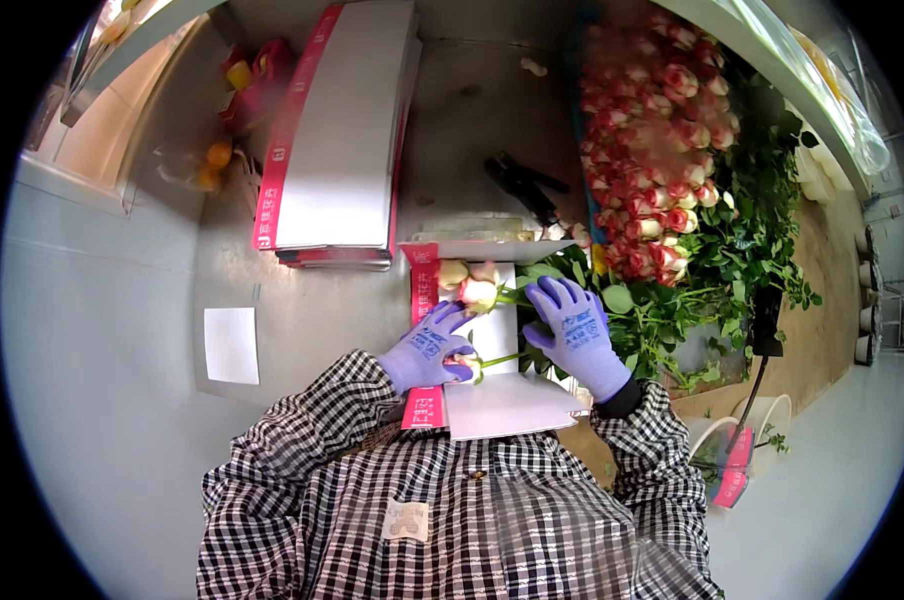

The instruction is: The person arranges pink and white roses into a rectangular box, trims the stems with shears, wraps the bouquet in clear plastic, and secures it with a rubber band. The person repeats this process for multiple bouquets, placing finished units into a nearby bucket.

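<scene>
Grey bench filled the view, its left part bare but for a white paper slip. Big heap of pink-and-cream roses lay along the right w/ leafy stems spilling toward the edge, crowding that side. A stack of flat cardboard sheets w/ red edging sat at the far centre-left. Black cutters lay between stack and heap.

Directly in front, a white cardboard wrap sheet w/ red strip lay on the bench, a few cream rose heads at its top end, near a folded white sheet.

Right hand, purple-gloved, rested flat & spread on the stems, closing on nothing. Left hand, also gloved, had its grip curled round a single rose at the sheet's left edge, stem running right.

Open room: left & near-left only.
</scene>
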Demonstrator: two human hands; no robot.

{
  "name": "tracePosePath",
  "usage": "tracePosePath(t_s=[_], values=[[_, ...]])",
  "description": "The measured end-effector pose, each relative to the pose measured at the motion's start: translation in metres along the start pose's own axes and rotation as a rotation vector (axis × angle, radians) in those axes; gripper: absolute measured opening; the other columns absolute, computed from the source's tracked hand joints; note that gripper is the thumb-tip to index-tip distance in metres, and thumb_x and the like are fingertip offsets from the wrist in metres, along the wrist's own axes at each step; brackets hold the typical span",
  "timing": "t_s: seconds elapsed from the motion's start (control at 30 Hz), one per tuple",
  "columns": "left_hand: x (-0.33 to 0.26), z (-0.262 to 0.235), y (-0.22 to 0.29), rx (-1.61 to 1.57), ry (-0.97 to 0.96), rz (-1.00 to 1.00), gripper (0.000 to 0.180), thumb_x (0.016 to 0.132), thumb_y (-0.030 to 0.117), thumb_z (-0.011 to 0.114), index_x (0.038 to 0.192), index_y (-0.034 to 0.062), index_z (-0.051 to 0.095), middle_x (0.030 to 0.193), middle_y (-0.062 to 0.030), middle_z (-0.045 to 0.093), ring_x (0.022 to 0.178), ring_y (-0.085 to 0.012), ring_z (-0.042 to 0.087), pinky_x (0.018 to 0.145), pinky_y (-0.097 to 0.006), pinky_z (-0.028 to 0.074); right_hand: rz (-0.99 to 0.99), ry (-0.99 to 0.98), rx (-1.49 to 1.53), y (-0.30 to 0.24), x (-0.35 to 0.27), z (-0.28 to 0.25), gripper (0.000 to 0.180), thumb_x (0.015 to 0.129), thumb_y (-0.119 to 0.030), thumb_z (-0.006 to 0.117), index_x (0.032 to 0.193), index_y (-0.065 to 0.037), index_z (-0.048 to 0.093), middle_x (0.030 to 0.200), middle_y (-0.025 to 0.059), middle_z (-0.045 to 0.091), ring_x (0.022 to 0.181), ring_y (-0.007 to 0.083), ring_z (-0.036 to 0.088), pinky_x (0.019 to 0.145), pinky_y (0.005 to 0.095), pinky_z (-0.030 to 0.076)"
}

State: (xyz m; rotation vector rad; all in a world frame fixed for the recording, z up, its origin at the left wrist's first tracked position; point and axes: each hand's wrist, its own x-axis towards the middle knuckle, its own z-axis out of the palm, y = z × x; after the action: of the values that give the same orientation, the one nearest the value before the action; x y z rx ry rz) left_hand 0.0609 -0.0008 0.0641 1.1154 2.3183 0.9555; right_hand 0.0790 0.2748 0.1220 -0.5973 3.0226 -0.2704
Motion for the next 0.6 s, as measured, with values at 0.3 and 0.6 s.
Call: tracePosePath(t_s=[0.3,0.6], values=[[-0.005,0.009,-0.002,0.0,0.173,0.078,0.061,0.068,0.041,0.083,0.117,0.0098,0.063,0.136,-0.0175,0.048,0.133,-0.0393,0.038,0.113,-0.051,0.03,-0.054,-0.103,0.219,-0.007,0.03,0.012,0.026,0.088,-0.022,0.062,0.112,-0.015,0.06,0.1,0.0083,0.059,0.094,0.0289,0.061,0.083,0.0426,0.048],[-0.014,0.007,0.001,-0.173,0.317,-0.078,0.095,0.065,0.047,0.084,0.14,0.0054,0.043,0.136,-0.017,0.046,0.133,-0.0384,0.038,0.114,-0.049,0.03,-0.377,-0.209,0.207,-0.014,0.002,0.046,0.039,0.086,-0.019,0.057,0.125,-0.013,0.058,0.122,0.0047,0.057,0.114,0.022,0.054,0.096,0.0395,0.042]])
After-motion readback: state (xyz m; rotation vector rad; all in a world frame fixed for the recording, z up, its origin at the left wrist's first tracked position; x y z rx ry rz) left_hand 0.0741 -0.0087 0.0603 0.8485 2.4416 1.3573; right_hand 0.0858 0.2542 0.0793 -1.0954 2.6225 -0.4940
